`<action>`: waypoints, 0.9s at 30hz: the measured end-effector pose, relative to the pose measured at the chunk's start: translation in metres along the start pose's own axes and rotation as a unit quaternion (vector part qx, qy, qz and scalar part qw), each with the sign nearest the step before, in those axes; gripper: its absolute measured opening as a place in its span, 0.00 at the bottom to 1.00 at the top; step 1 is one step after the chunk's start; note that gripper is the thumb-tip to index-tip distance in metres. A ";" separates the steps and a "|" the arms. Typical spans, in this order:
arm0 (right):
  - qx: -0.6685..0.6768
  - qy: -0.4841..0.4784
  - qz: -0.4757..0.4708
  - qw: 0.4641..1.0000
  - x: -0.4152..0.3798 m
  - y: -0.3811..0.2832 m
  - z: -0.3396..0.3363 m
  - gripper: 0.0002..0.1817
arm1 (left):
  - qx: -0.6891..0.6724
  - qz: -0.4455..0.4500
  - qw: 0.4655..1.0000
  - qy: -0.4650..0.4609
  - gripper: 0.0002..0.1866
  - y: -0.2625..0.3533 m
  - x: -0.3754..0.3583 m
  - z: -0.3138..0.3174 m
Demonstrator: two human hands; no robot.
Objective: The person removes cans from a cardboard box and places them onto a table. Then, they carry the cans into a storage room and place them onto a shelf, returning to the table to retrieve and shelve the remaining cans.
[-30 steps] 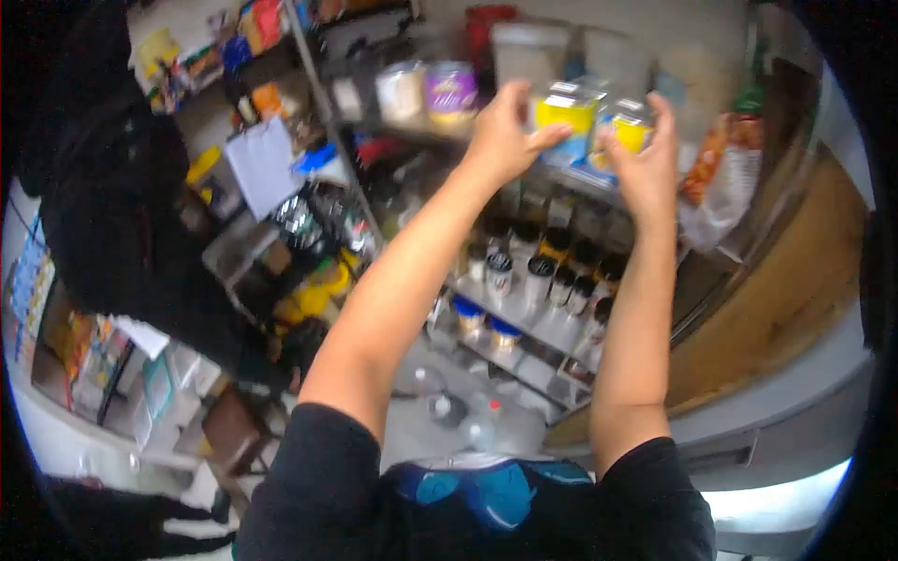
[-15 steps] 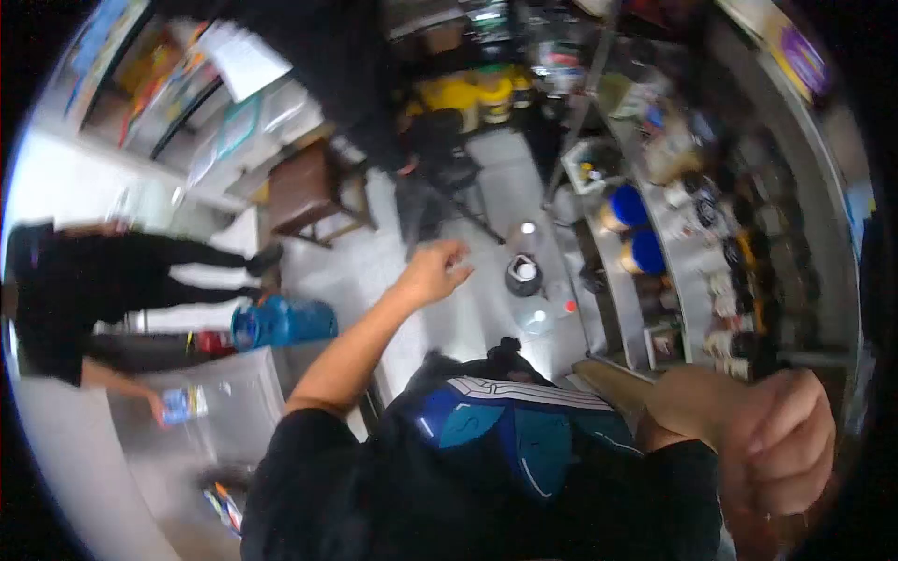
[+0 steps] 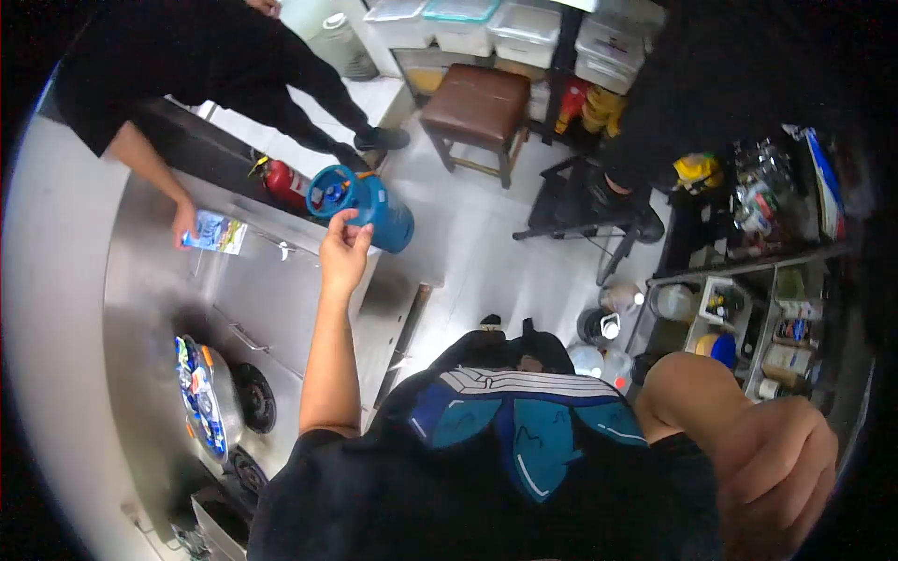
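My left hand (image 3: 344,252) is raised over the steel counter's (image 3: 281,297) edge, holding nothing, its fingers loosely bent and apart. In this view its fingertips overlap the blue gas cylinder (image 3: 391,220) standing on the floor beyond. Close to the camera at lower right, my right hand (image 3: 781,463) is curled into a fist; I cannot tell what, if anything, is inside it. On the left, another person's hand (image 3: 185,224) grips a blue and white packet (image 3: 220,232) over the counter. A metal bowl (image 3: 224,411) full of colourful packets sits beside a black burner (image 3: 253,397).
A brown stool (image 3: 477,98) and a black folding stand (image 3: 589,210) occupy the floor ahead. Near the cylinder is a red fire extinguisher (image 3: 282,181). Bottles (image 3: 591,325) stand by the shelves (image 3: 762,318) at right. Another person in black (image 3: 711,75) is at upper right.
My view has swung left, bringing the counter, bowl and cylinder nearer the middle. My left hand now appears farther left, over the counter's edge. The right hand stays curled at lower right.
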State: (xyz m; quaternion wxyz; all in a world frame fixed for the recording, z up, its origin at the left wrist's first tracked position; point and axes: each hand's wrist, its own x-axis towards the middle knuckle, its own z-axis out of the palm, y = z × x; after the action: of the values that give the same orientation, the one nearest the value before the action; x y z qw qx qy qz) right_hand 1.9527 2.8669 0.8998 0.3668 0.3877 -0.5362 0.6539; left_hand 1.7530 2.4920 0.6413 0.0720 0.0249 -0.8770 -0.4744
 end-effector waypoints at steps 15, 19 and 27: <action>0.330 -0.182 -0.054 0.925 0.069 0.193 -0.043 0.04 | 0.069 -0.101 0.992 -0.012 0.17 -0.052 0.064 0.034; 0.333 -0.183 -0.037 0.924 0.090 0.239 -0.060 0.03 | 0.155 -0.143 0.977 -0.035 0.17 -0.059 0.076 0.049; 0.346 -0.173 0.007 0.922 0.126 0.341 -0.066 0.03 | 0.145 -0.238 0.960 -0.031 0.16 -0.090 0.075 0.055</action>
State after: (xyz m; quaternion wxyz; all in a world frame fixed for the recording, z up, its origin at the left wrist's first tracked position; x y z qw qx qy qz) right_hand 1.5860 2.8873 0.8629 0.1070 0.5936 -0.3342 0.7243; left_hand 1.6680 2.4798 0.5439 -0.0745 0.2284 -0.9069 -0.3461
